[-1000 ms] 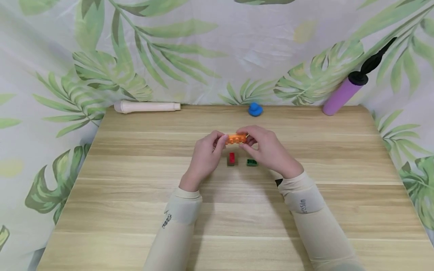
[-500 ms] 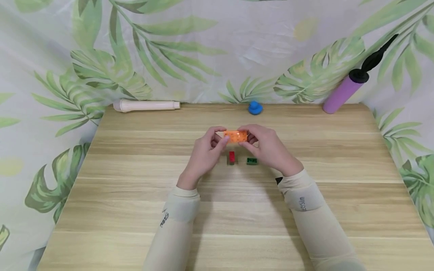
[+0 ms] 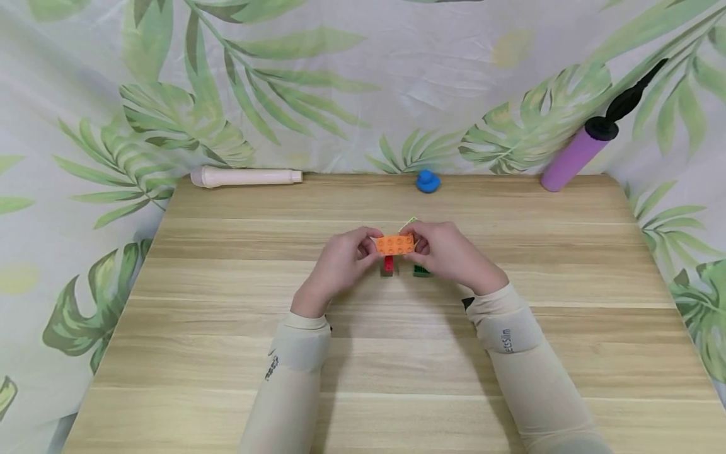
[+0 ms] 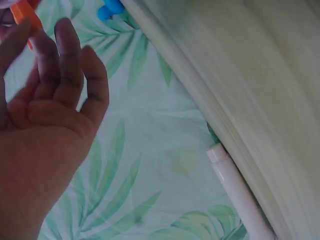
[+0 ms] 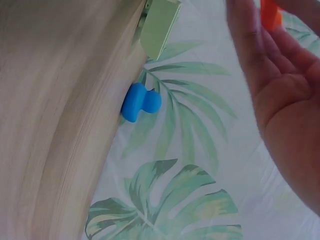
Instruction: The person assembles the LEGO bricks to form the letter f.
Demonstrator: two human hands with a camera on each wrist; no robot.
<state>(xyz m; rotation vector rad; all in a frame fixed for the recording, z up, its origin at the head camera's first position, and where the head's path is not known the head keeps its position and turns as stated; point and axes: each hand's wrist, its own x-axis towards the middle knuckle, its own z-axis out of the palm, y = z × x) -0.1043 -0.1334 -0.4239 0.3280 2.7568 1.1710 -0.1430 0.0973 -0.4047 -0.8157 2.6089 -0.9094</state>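
Note:
An orange toy brick (image 3: 395,244) is held up between both hands in the head view, its studded face turned to the camera. My left hand (image 3: 341,261) pinches its left end between thumb and fingers, and my right hand (image 3: 450,257) pinches the right end the same way. A red brick (image 3: 388,263) stands on the table just below, partly covered by the orange one. By the right thumb lies a dark green brick (image 3: 421,272), partly hidden. A light green block (image 5: 160,30) shows in the right wrist view; in the head view only its edge appears behind the right fingers.
Along the back edge of the wooden table (image 3: 227,353) are a white toy microphone (image 3: 249,177), a blue rubber duck (image 3: 428,181) and a purple hand pump (image 3: 575,157) with a black top. A leaf-printed cloth (image 3: 317,88) hangs behind.
The orange brick has been tilted so its studs face the camera, and both hands have lowered it slightly toward the red brick. The light green edge has come into sight behind the right fingers.

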